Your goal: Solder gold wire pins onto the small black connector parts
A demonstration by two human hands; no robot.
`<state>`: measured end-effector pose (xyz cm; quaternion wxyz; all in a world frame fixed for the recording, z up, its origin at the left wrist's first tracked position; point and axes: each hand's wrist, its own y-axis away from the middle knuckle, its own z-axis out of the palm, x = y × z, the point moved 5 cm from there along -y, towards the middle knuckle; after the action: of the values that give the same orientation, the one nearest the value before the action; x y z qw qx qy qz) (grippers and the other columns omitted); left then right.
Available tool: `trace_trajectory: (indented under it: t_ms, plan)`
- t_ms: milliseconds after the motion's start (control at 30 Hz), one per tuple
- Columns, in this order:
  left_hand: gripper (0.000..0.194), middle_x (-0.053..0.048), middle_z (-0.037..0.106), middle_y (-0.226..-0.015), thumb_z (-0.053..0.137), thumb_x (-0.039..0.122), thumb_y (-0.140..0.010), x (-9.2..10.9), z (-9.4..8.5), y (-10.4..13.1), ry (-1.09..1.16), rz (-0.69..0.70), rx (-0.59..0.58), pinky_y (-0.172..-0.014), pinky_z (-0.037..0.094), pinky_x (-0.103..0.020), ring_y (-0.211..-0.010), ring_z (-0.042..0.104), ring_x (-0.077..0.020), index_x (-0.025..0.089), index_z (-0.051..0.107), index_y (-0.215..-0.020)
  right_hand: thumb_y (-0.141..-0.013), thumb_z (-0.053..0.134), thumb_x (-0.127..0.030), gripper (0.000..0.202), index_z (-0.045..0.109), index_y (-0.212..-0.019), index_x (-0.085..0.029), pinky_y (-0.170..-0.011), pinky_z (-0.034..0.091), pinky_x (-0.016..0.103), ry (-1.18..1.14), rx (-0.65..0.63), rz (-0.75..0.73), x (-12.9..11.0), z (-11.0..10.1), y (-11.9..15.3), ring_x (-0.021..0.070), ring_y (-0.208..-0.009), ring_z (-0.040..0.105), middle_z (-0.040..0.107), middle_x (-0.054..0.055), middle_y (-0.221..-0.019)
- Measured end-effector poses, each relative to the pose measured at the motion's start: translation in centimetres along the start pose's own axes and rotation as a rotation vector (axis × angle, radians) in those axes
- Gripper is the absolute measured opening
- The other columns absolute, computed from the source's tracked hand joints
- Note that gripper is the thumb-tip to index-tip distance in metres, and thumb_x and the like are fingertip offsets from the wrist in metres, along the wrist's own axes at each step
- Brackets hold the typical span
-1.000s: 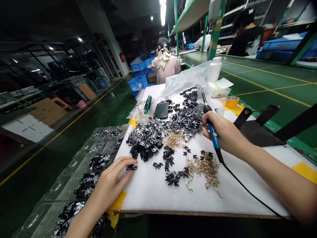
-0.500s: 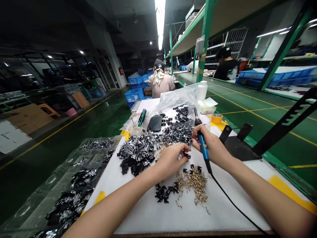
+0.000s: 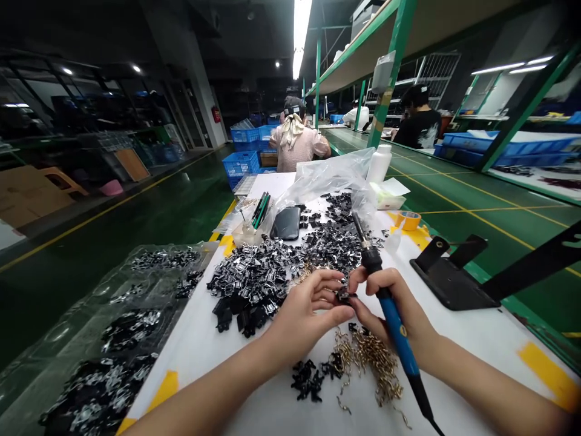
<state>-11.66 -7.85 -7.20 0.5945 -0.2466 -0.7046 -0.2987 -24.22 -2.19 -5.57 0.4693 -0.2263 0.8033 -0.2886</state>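
A small black part (image 3: pixel 345 295) sits between my two hands over the white table. The fingers of my left hand (image 3: pixel 313 306) curl round its left side, and the thumb lies below it. My right hand (image 3: pixel 399 309) touches the part with its fingertips and also holds a blue soldering iron (image 3: pixel 394 327), tip pointing up and away. Just beyond is a large heap of black and silver clips (image 3: pixel 258 272). Brass-coloured pins (image 3: pixel 374 357) and little black pieces (image 3: pixel 307 380) lie nearer to me, below the hands.
A phone (image 3: pixel 285 223), a white bottle (image 3: pixel 379 163), orange tape (image 3: pixel 408 220) and a clear bag (image 3: pixel 327 178) lie farther back. A black metal stand (image 3: pixel 454 281) is at right, trays of parts (image 3: pixel 131 327) at left. A person (image 3: pixel 297 142) sits ahead.
My right hand has moved left and down to meet the left hand at the black part. The soldering iron came along with it. The view has shifted slightly.
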Motion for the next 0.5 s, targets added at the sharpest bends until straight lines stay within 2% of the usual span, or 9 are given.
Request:
trace_trajectory:
  t_ms: [200, 367, 500]
  plan:
    - [0.047, -0.005, 0.062, -0.099, 0.059, 0.048, -0.07, 0.8, -0.6, 0.4, -0.039, 0.061, 0.049, -0.086, 0.053, -0.025, -0.091, 0.06, -0.0083, 0.02, 0.055, -0.107, -0.081, 0.053, -0.005, 0.028, 0.033, -0.091, -0.022, -0.086, 0.042, 0.039, 0.051, -0.047, -0.002, -0.2, -0.1, 0.1, 0.019, -0.099, 0.05, 0.05, 0.006, -0.1]
    - [0.039, -0.001, 0.063, -0.097, 0.059, 0.044, -0.072, 1.2, -1.3, 0.6, -0.173, 0.169, 0.173, -0.084, 0.054, -0.019, -0.085, 0.059, -0.004, 0.022, 0.059, -0.104, -0.082, 0.058, -0.012, 0.027, 0.035, -0.091, -0.022, -0.082, 0.044, 0.028, 0.117, -0.059, 0.073, 0.4, -0.7, -0.2, 0.0158, -0.1, 0.053, 0.052, 0.006, -0.105]
    - [0.035, 0.002, 0.064, -0.101, 0.057, 0.041, -0.075, 1.2, -1.5, 0.7, -0.268, 0.245, 0.181, -0.082, 0.054, -0.013, -0.085, 0.06, -0.001, 0.026, 0.058, -0.106, -0.085, 0.056, -0.015, 0.023, 0.036, -0.091, -0.022, -0.082, 0.045, 0.025, 0.075, -0.087, 0.121, 0.8, -0.7, -0.2, 0.0129, -0.096, 0.055, 0.054, 0.004, -0.102]
